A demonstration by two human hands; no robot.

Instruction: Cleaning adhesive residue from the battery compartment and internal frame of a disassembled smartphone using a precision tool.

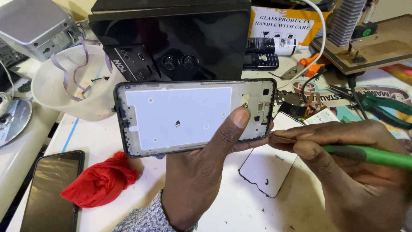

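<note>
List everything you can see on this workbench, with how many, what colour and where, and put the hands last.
phone frame: one, black rim with white inner plate, held up at centre
green-handled tool: one, tip at the frame's right edge
red cloth: one, lower left on the table
dark phone: one, black, bottom left, screen up
white panel: one, flat on the table under the hands
plastic tub: one, whitish, upper left
black speaker box: one, top centre
disc: one, silver, left edge
green pliers: one, right
keypad phone: one, black, top
left hand: holds the frame
right hand: holds the tool
</note>
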